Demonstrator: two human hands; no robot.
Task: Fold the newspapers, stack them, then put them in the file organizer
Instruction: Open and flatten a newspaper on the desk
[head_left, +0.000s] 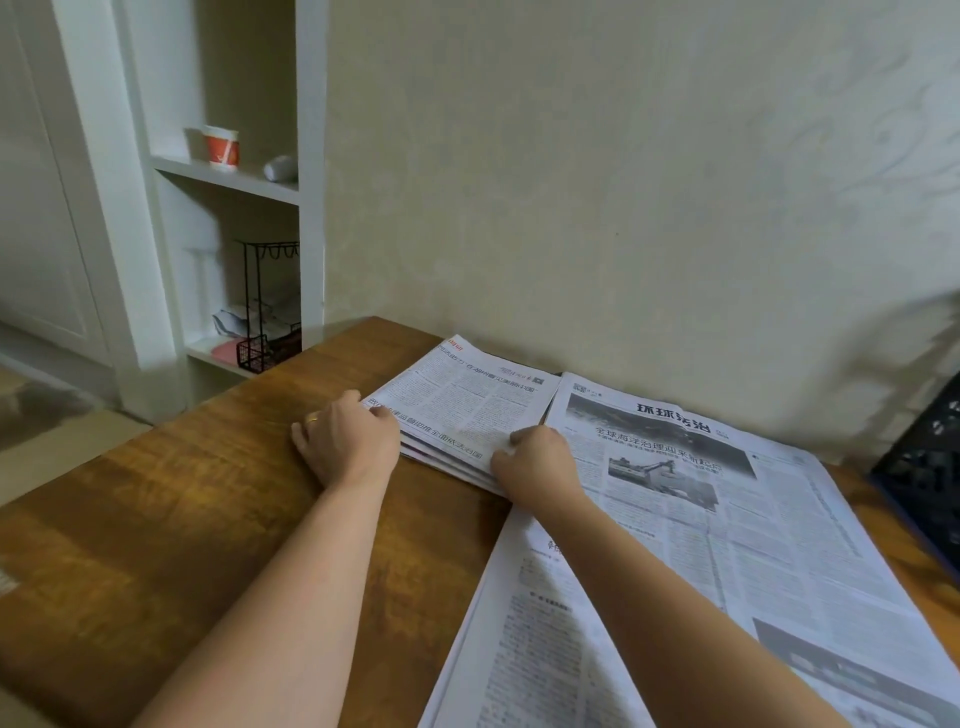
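A stack of folded newspapers (467, 410) lies on the wooden table (197, 519) near the wall. My left hand (345, 439) rests at the stack's left corner, thumb on the top sheet, fingers down on the table beside it. My right hand (535, 462) grips the stack's near right corner with curled fingers. An unfolded newspaper (701, 561) lies spread flat to the right, under my right forearm. The black file organizer (930, 462) stands at the table's right edge, partly out of frame.
A white shelf unit (228, 182) stands at the left behind the table, with a red-and-white paper cup (222, 148) and a black wire rack (267, 306) on its shelves. The wall runs close behind the newspapers.
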